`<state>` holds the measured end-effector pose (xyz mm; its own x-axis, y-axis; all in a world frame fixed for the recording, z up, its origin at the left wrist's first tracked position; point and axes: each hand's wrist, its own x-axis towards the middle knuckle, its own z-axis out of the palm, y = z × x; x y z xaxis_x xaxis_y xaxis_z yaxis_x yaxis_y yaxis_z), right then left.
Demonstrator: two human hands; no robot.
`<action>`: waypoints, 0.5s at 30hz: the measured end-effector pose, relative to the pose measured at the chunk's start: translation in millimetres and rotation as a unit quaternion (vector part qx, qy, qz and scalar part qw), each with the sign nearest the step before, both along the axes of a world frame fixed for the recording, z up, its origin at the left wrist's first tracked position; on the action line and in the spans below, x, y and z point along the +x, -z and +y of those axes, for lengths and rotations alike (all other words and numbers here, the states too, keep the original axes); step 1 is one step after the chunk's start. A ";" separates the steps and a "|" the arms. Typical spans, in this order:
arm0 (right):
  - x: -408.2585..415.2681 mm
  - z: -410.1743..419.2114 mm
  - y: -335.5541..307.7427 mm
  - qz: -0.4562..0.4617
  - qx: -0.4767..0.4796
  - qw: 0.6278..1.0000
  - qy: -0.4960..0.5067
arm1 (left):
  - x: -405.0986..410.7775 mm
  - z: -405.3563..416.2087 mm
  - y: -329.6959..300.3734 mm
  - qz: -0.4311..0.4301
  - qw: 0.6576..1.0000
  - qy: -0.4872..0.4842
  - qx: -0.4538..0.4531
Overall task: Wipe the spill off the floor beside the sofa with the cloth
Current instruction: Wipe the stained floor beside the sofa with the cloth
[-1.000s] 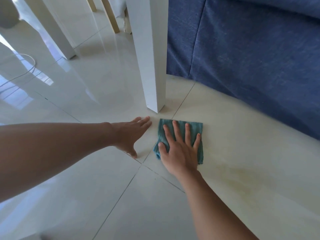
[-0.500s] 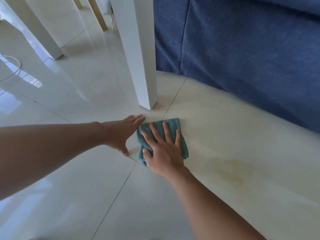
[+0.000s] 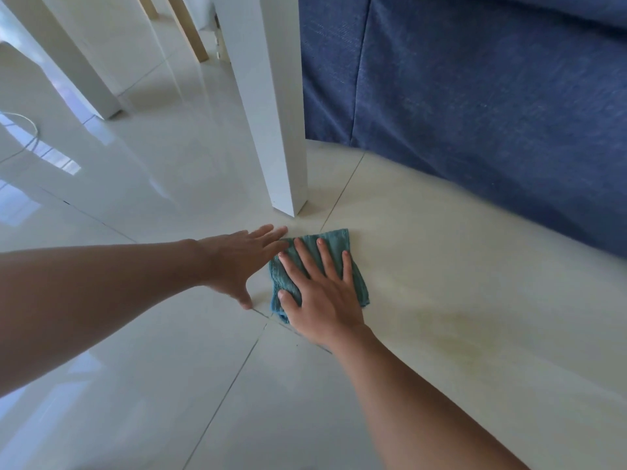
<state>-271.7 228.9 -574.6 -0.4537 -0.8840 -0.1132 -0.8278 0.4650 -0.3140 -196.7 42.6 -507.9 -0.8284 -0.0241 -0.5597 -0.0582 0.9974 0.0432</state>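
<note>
A folded teal cloth (image 3: 334,240) lies flat on the glossy pale tile floor, just in front of a white table leg. My right hand (image 3: 319,293) presses down on it with fingers spread. My left hand (image 3: 239,261) rests flat on the floor right beside the cloth's left edge, fingers apart, its fingertips touching the cloth's corner. A faint yellowish spill stain (image 3: 464,337) spreads on the tile to the right of the cloth, in front of the blue sofa (image 3: 475,96).
A white table leg (image 3: 271,106) stands just beyond the cloth. A second white leg (image 3: 68,62) is at the far left, with wooden legs (image 3: 190,28) behind. A white cable (image 3: 27,127) loops on the floor at left.
My right hand and the cloth slid left, from right of the table leg to beside my left hand, and have stayed there since. My left hand stays planted.
</note>
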 end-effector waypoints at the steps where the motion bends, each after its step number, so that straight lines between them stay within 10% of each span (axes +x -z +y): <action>1: 1.3 5.8 -0.7 0.001 -0.004 1.000 0.005 | -1.8 -0.2 -0.2 0.000 1.000 0.013 0.002; 15: 51.9 83.4 -3.7 -0.039 -0.030 0.997 0.064 | -53.4 42.0 -7.4 -0.055 0.995 0.080 0.000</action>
